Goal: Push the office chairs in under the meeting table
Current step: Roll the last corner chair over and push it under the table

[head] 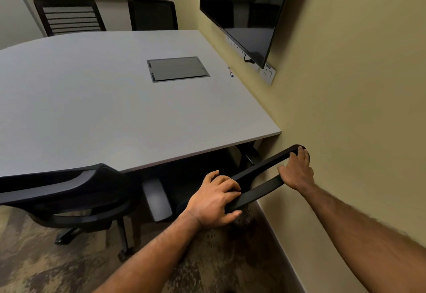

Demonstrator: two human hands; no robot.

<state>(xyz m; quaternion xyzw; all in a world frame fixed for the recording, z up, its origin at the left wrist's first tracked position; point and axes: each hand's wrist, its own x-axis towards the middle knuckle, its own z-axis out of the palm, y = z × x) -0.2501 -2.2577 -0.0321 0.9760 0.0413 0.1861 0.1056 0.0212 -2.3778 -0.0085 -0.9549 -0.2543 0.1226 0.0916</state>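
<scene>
The pale grey, curved-edged worktop [96,99] fills the space ahead of the hands, its right edge against the yellow wall [345,90]. A black mesh-backed office chair [258,177] sits by that wall, seat tucked under the worktop's near corner; only its top rail clears the edge. The left hand [216,203] is wrapped over the rail's near end, and the right hand [297,170] presses on its far end beside the wall. A second black office chair [69,191] stands left of the hands, against the worktop edge.
</scene>
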